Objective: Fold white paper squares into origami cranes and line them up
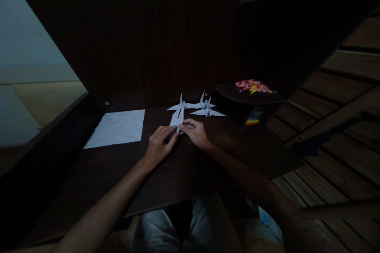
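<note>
A small piece of folded white paper (177, 118), long and narrow with a dark slit down its upper part, is pinched between my two hands. My left hand (158, 144) grips its lower left edge with thumb and fingers. On the other side, my right hand (196, 131) has thumb and fingertips closed on the lower right edge. Just beyond the fingers stand several white paper cranes: one paper crane (181, 106) behind the folded paper, another paper crane (208, 112) farther right. The fingertips hide the lower end of the folded paper.
A creased white paper sheet (117, 127) lies flat on the dark desk (172, 174) at left. To the right, a small corner shelf (252, 99) bears a heap of pink and yellow bits (254, 85). A dark upright panel (148, 47) rises behind the desk.
</note>
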`<state>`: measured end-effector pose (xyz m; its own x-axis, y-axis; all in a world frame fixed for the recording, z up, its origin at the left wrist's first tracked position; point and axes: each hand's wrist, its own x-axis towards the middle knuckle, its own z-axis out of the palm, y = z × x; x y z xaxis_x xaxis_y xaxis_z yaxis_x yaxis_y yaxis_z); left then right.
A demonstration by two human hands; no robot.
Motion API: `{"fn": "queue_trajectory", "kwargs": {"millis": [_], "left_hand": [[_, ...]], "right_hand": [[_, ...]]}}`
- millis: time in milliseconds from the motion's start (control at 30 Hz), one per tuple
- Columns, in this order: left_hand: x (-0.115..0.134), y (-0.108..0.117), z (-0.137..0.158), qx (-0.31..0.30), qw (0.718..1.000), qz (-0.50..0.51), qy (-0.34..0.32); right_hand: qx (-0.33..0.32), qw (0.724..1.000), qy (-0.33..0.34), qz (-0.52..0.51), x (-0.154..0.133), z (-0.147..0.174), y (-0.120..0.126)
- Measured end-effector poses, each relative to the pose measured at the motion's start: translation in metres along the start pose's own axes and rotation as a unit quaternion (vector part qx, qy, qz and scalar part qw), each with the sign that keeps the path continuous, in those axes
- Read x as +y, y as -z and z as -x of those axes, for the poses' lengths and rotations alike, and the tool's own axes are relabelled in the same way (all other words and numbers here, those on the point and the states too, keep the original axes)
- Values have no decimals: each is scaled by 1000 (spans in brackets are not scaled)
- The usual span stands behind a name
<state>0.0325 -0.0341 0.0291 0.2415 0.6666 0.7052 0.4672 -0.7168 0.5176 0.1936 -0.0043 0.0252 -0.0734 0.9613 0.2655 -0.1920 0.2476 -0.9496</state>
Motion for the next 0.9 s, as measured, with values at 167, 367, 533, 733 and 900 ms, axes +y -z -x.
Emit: {"fn": "queue_trajectory", "kwargs": {"millis": [167,367,533,733,900], "left_hand": [[-1,7,-7,83,990,0,113],[-7,13,-14,-81,928,253,263],[-4,16,-14,-156,881,350,277],[1,19,-12,-238,840,401,277],[-2,20,-11,-260,821,423,282]], "right_hand": [[-19,1000,-13,-5,-4,0,1],[-65,998,-12,-18,-9,3,2],[-93,994,-30,-53,-12,4,6],[-133,984,-64,-103,-11,4,9],[-149,977,-81,-129,-10,3,10]]}}
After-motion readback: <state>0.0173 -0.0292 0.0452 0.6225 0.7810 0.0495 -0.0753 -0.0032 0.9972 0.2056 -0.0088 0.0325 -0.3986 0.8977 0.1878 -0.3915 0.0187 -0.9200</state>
